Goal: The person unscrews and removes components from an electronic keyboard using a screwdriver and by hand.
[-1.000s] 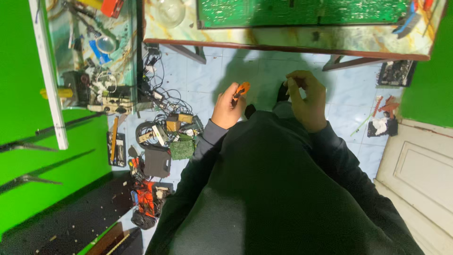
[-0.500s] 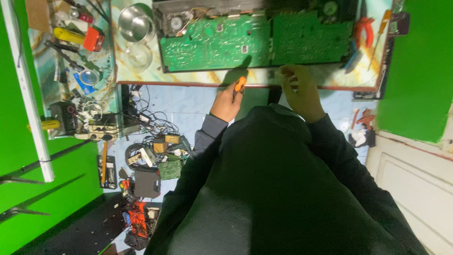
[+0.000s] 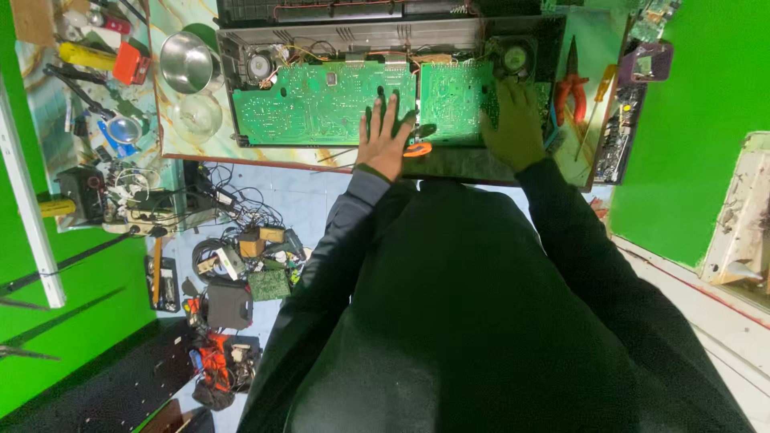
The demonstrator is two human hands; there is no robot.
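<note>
Left hand laid flat, fingers spread, on large green circuit board inside opened grey chassis. Orange-handled tool, possibly screwdriver, seen just beside thumb. Right hand pressed open-palmed on smaller green circuit board; nothing gripped.

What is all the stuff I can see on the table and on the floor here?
large circuit board: one, green, in the open casing, left part
small circuit board: one, green, beside it on the right
screwdriver: one, orange handle, by the left hand
metal bowl: one, silver, left of the casing
pliers: one, red handles, table's right side
cables and parts: many, mixed colours, on the floor
left hand: flat on the large circuit board
right hand: resting on the small circuit board
</note>
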